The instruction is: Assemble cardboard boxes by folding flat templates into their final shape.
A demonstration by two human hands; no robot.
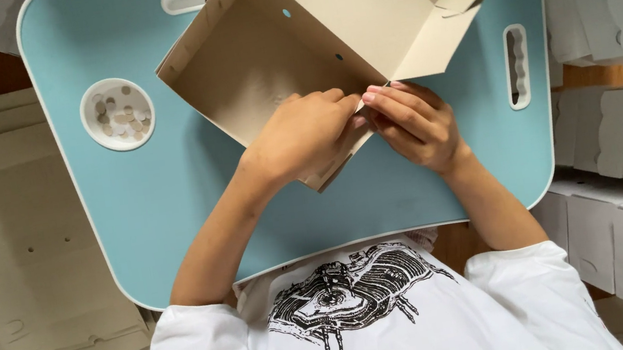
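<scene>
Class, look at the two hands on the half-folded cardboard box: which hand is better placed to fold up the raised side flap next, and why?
Probably the right hand: it lies on the same side as the raised flap of the cardboard box. The left hand presses the near edge farther away.

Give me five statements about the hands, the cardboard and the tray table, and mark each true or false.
1. Both hands, left hand and right hand, pinch the cardboard box blank. True.
2. The blank lies fully flat. False: its flaps stand up.
3. The round cup recess holds small paper discs. True.
4. The tray table is red. False: light blue.
5. Flat blanks lie on the person's left. True.
</scene>
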